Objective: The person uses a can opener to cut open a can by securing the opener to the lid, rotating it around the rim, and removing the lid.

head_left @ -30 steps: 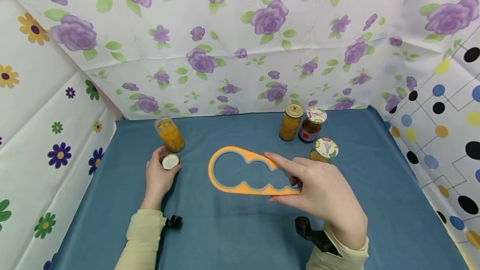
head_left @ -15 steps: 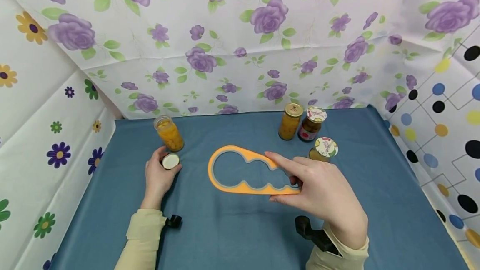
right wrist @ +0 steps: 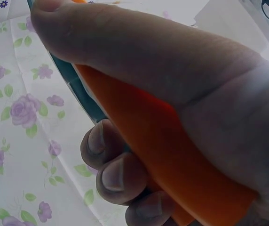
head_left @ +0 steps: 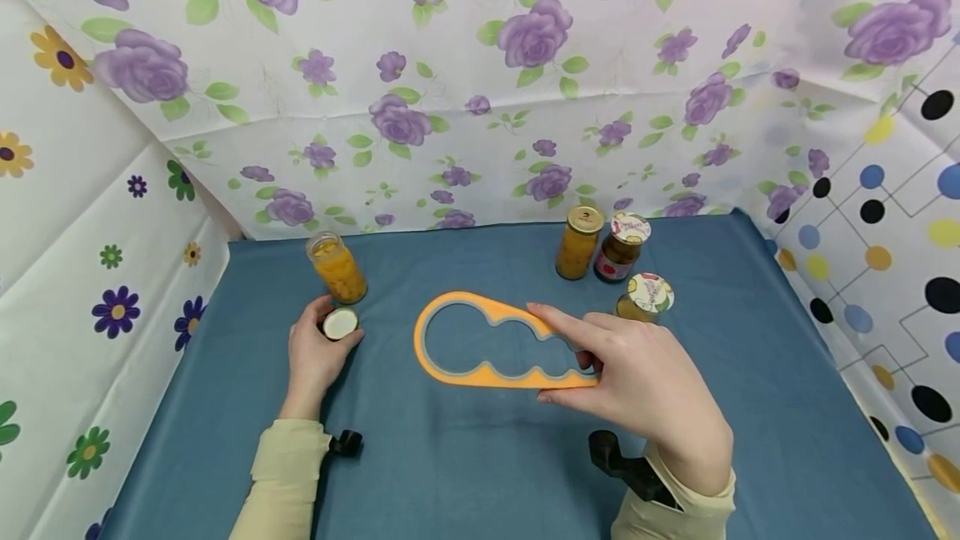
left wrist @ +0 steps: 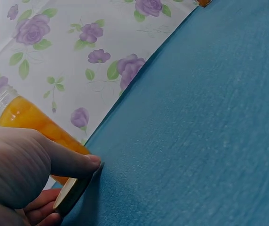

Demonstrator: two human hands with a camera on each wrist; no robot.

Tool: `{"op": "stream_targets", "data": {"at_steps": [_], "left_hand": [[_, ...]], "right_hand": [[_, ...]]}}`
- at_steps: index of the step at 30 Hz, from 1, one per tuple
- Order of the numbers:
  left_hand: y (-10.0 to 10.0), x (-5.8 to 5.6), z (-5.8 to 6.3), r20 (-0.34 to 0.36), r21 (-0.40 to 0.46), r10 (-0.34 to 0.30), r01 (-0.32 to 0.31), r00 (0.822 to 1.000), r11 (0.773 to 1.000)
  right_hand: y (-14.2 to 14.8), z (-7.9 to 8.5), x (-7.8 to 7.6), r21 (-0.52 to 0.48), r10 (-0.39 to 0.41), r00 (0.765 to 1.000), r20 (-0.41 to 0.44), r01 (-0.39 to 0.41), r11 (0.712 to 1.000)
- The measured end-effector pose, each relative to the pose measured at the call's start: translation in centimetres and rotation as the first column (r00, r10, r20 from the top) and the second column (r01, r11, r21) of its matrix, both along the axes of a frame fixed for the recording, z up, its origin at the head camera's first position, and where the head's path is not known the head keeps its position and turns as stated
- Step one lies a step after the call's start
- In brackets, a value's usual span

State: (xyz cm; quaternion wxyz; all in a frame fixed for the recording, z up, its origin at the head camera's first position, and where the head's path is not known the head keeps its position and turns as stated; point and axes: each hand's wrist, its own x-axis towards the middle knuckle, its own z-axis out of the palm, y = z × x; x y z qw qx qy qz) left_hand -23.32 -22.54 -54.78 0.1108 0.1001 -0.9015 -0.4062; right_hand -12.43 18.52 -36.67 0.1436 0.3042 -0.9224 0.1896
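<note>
The right hand (head_left: 648, 373) grips the orange opener (head_left: 483, 375) by its free arm ends, thumb along the near edge, index finger stretched on the far edge, the other fingers curled in between; the looped end points left, held by nothing else. To the left of the opener, the left hand (head_left: 315, 357) pinches a small lid (head_left: 341, 324) by its rim, pale inside facing up. Whether that lid touches the blue-covered counter (head_left: 480, 473) is hard to tell, as the fingers hide its underside.

Farther left and back from the opener stands the uncapped jar (head_left: 339, 269) of orange pieces, just past the left fingertips. Beyond the opener and to its right are a gold-lidded jar (head_left: 577, 244), a dark jar (head_left: 618, 257) with a printed lid beside it, and a patterned-lid jar (head_left: 645, 298), nearest the right knuckles. Flowered cloth (head_left: 465, 107) hangs behind everything.

The likeliest trouble is a spill: a leftward swing of the opener, or a careless lift of the left fingers, could tip the uncapped jar. The lid might slip from its rim hold, and the right knuckles could bump the patterned-lid jar if pushed away from the body.
</note>
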Motion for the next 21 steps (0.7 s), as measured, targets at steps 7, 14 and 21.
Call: {"op": "stream_targets", "data": {"at_steps": [7, 14, 21], "left_hand": [[-0.2, 0.3, 0.5, 0.008, 0.055, -0.014, 0.014, 1.000, 0.998], [-0.6, 0.8, 1.3, 0.048, 0.107, 0.036, -0.041, 0.998, 0.993], [-0.6, 1.7, 2.9, -0.036, 0.156, 0.112, -0.105, 0.993, 0.982]], "right_hand": [[0.1, 0.0, -0.1, 0.003, 0.000, 1.000, -0.004, 0.000, 1.000], [0.8, -1.1, -1.9, -0.097, 0.018, 0.999, 0.050, -0.013, 0.995], [2.5, -2.1, -3.5, -0.330, 0.042, 0.960, 0.278, 0.054, 0.942]]}}
